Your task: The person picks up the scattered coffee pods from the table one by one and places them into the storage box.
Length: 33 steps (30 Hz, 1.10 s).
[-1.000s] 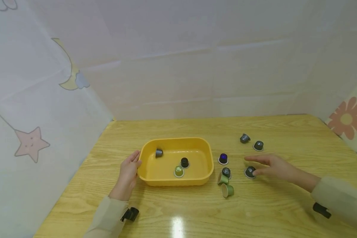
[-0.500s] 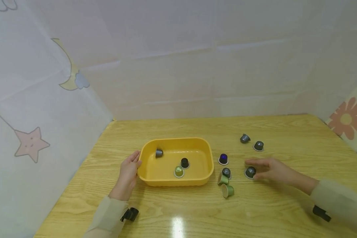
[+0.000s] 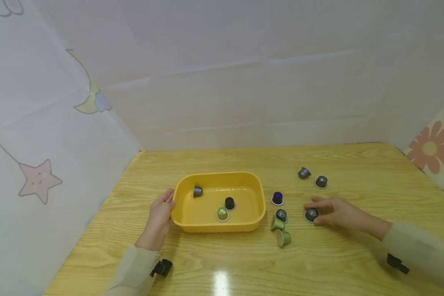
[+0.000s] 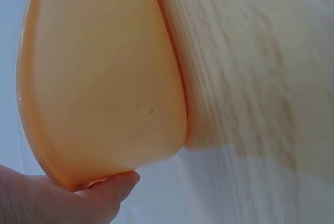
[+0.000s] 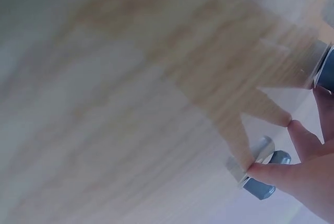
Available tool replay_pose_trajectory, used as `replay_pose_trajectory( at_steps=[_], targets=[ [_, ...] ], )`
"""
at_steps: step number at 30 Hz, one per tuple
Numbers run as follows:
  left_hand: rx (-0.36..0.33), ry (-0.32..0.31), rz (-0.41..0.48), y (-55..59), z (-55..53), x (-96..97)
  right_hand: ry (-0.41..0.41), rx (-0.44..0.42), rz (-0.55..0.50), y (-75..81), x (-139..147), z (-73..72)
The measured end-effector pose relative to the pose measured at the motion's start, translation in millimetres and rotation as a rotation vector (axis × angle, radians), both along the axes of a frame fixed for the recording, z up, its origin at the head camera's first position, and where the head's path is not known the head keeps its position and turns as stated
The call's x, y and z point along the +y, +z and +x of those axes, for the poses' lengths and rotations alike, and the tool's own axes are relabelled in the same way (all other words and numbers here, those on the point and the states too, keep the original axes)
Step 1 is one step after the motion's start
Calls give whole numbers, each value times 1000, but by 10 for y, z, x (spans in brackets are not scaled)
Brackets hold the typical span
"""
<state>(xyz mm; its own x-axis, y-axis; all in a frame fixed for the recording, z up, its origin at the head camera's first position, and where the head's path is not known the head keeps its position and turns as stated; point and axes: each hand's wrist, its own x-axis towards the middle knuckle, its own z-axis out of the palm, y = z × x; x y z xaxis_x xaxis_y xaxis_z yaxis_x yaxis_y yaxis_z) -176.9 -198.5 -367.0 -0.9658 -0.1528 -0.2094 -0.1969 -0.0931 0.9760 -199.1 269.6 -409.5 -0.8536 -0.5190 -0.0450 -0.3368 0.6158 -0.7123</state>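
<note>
From my end I can read no text, label, brand or number on the capsules (image 3: pixel 311 213) or the yellow tub (image 3: pixel 222 227). I make out no legible lettering or sign on the printed wall sheet (image 3: pixel 207 94) either.

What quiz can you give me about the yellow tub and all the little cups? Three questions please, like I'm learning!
1. True or false: the blue capsule is on the table, outside the yellow tub.
2. How many capsules are inside the yellow tub?
3. Pick one. What does the left grip hold?
A) the blue capsule
B) the yellow tub
C) nothing

Key:
1. True.
2. Three: a grey capsule, a black capsule and a light green capsule.
3. B, by the rim at one end.
</note>
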Motion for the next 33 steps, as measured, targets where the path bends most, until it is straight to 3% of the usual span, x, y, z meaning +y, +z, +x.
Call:
replay_pose_trajectory(
  at_steps=[20, 33],
  targets=[
    [11, 1, 7, -19, -6, -14, 25, -36, -73, 214, -139, -42],
    [13, -15, -8, -23, 2, -20, -17, -73, -100, 528, -391, -5]
  ],
)
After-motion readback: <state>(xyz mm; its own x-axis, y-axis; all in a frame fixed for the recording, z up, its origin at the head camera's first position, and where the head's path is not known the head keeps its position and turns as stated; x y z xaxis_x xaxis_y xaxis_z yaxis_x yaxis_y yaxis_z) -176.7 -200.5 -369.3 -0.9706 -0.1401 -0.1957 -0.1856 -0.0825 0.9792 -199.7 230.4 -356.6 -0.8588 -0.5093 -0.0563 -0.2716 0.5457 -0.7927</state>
